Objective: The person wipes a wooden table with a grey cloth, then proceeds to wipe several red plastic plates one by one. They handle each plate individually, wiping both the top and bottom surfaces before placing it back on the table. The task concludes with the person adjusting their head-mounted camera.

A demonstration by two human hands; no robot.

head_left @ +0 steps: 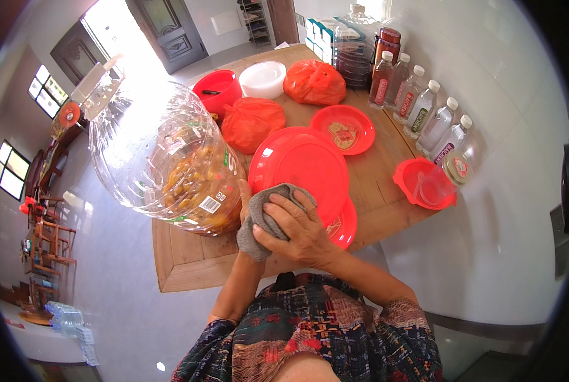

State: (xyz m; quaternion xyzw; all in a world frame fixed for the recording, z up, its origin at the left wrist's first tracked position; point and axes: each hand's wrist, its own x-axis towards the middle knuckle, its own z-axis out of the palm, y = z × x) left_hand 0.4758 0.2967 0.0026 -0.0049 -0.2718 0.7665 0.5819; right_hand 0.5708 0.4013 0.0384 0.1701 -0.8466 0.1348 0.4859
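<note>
A grey cloth [265, 219] is under my right hand [294, 226], whose fingers curl over it and press it against the near left edge of a large round red plate [300, 162]. My left hand [243, 197] is at that plate's left rim; one finger shows upright beside it, and the cloth hides most of the hand. The plate seems tilted and overlaps a smaller red plate [343, 228] with a printed pattern. Close to my left hand, a big clear plastic jar [163, 146] stands with yellow-brown pieces in its lower part.
Behind the plate are red plastic bags [252, 124], a red bowl [217, 90], a white bowl [263, 79] and a patterned red plate [343, 130]. Several bottles [421, 109] line the wall side. A red basin [418, 183] with a jar [447, 175] sits at the right edge of the wooden table [386, 184].
</note>
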